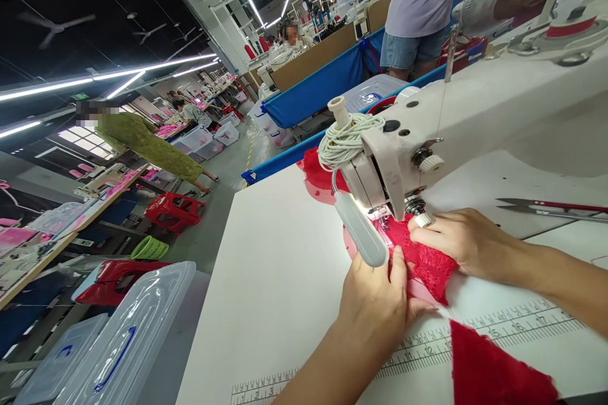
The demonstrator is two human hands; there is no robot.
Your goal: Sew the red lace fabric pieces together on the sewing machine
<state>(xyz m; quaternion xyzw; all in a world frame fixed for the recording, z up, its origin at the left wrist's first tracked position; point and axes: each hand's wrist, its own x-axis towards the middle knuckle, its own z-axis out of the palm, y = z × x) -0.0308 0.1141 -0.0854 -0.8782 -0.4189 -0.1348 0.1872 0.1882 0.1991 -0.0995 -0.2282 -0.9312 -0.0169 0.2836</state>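
A piece of red lace fabric (430,262) with a lighter pink layer lies under the needle area of a white sewing machine (503,101). My left hand (373,294) grips its near left edge, fingers close to the lit presser foot (382,223) and partly hidden behind a grey lamp (361,231). On the right side of the lace, my right hand (458,242) has its fingers curled onto the fabric, just below the machine's tension knob; its fingertips are partly hidden. More red fabric (319,171) lies behind the machine head.
A separate red fabric piece (494,370) lies by the printed ruler (427,348) at the table's front. Thread snips (551,207) rest right of my right hand. Lidded plastic boxes (137,329) stand left of the white table (247,278). Other people are in the background.
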